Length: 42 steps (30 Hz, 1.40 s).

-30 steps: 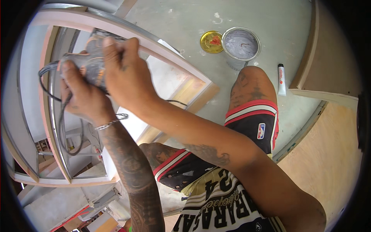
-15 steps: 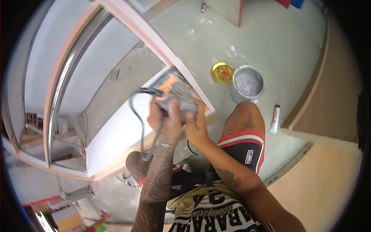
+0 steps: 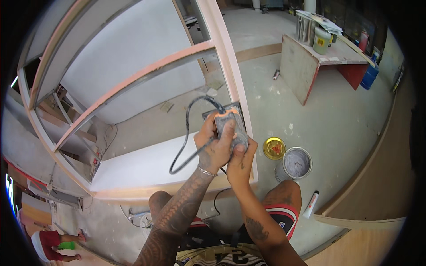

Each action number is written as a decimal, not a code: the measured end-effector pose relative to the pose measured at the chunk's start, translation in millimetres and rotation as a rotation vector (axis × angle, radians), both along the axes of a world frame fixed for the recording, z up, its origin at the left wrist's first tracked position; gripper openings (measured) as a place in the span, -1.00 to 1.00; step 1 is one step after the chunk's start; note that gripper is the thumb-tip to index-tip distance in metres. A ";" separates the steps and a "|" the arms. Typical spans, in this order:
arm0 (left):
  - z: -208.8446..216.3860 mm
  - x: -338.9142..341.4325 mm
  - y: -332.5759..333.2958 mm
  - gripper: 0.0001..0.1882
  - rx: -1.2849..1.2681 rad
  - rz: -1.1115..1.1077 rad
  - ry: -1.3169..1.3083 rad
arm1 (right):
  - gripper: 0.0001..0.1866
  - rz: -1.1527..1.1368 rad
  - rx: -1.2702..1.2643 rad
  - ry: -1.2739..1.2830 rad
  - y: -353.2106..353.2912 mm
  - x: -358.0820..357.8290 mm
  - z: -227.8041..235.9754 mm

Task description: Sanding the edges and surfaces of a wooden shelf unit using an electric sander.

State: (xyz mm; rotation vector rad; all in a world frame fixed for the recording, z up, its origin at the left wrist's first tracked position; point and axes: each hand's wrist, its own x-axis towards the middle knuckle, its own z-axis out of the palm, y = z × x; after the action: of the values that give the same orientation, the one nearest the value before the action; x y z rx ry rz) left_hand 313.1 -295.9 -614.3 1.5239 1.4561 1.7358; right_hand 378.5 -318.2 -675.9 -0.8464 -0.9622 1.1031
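Observation:
Both hands grip a dusty grey and orange electric sander point(image 3: 231, 126), with its dark flat pad against the upright edge of a pale pink-and-white cabinet frame point(image 3: 231, 73), near the frame's near right corner. My left hand point(image 3: 216, 148) is wrapped around the sander's body from the left, thumb on top. My right hand point(image 3: 242, 164) holds its rounded near end, fingers curled around the right side. From the sander's far end, a black cord point(image 3: 176, 160) loops out to the left and back under my left hand. The pad's underside is hidden.
A white panel point(image 3: 146, 162) lies within the frame, left of my hands. Right of the frame are a golden lid point(image 3: 274, 148), an open can of grey paste point(image 3: 297, 163) and a white tube point(image 3: 311, 205). Farther off stands a low table point(image 3: 301, 66). Another person point(image 3: 46, 244) is at lower left.
My view has tilted up, bringing the far table and more of the frame into sight. Both hands still hold the sander at the frame's edge; its blur is gone and its angle looks different.

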 end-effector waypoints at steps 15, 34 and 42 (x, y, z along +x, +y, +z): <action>153.9 -17.3 79.5 -0.51 0.204 0.126 0.110 | -0.37 0.050 0.177 0.050 85.4 -17.7 149.5; 212.5 -23.3 99.2 -0.51 0.204 0.215 0.238 | -0.38 -0.026 0.216 -0.120 122.0 -15.2 199.0; 203.9 -19.8 90.9 -0.48 0.226 0.187 0.160 | -0.39 -0.121 0.252 -0.189 116.9 -18.3 189.7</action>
State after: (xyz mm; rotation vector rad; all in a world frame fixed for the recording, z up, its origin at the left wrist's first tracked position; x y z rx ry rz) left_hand 293.3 -205.0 -410.4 1.7239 1.5679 1.9840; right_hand 360.1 -201.3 -486.2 -0.7999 -1.1645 0.7887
